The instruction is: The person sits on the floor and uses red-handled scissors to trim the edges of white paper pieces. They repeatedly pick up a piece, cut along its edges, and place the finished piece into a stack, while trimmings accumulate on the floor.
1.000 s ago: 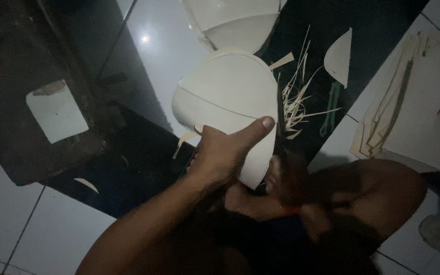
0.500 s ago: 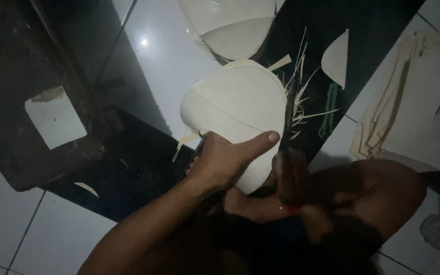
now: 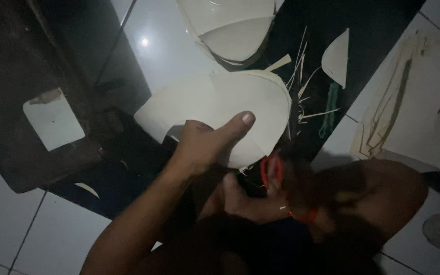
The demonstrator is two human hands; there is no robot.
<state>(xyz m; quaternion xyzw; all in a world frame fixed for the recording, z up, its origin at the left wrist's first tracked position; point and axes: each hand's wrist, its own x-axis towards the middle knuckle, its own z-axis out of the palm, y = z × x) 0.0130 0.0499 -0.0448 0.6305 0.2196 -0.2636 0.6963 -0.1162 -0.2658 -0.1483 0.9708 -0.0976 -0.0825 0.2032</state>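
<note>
A curved sheet piece (image 3: 215, 109) sits at the centre of the frame, above the floor (image 3: 159, 46), with the left hand (image 3: 204, 145) under its lower edge and the thumb lying over it. The right hand (image 3: 250, 201) is lower right of it, beside scissors (image 3: 273, 168) (partly hidden). A stack of cut pieces (image 3: 230, 30) lies at the upper middle. Thin strips (image 3: 306, 86) and a small pointed offcut (image 3: 336, 57) lie to the right. A flat square piece (image 3: 54, 119) lies at the left.

Both forearms are bare, without sleeves, the left hand (image 3: 199, 147) shows no ring or watch
</note>
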